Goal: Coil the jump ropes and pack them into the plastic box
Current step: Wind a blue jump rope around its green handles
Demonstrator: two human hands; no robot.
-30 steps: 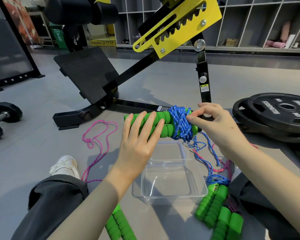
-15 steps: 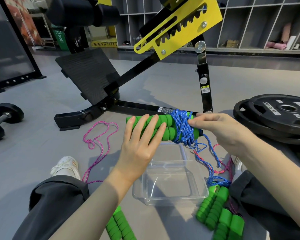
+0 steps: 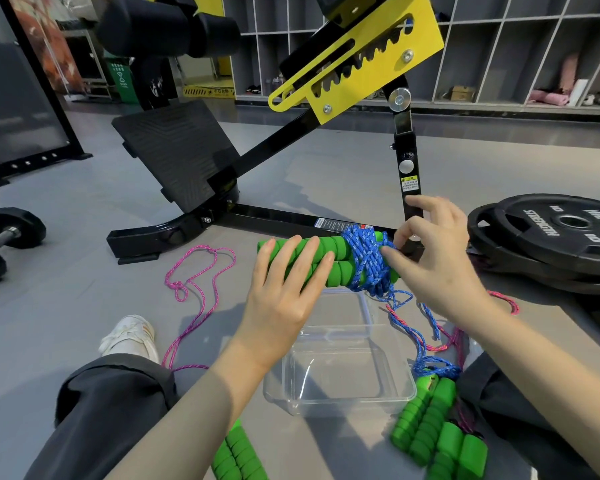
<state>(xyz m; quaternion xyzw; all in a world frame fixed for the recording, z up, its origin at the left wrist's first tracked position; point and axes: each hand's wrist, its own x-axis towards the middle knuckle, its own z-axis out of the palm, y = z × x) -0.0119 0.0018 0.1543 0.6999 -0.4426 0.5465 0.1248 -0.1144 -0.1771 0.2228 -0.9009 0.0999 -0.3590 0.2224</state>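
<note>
My left hand (image 3: 284,292) holds a pair of green foam handles (image 3: 326,254) side by side above the clear plastic box (image 3: 406,393), its fingers laid over them. A blue jump rope (image 3: 366,268) is wound in a thick coil round the right part of those handles. At the coil's right end my right hand (image 3: 440,265) pinches the rope between thumb and forefinger, with the other fingers raised. A loose blue tail (image 3: 416,334) hangs down to more green handles (image 3: 433,431) on the floor at the lower right. The box has nothing in it.
A pink rope (image 3: 198,292) lies in loops on the grey floor to the left. Another pair of green handles (image 3: 236,459) lies by my knee. A black and yellow bench frame (image 3: 278,216) stands behind, weight plates (image 3: 561,237) to the right, dumbbells (image 3: 11,233) far left.
My right hand has shifted from the top of the coil to its right end, and its outer fingers have lifted. The left hand and the handles have stayed in place.
</note>
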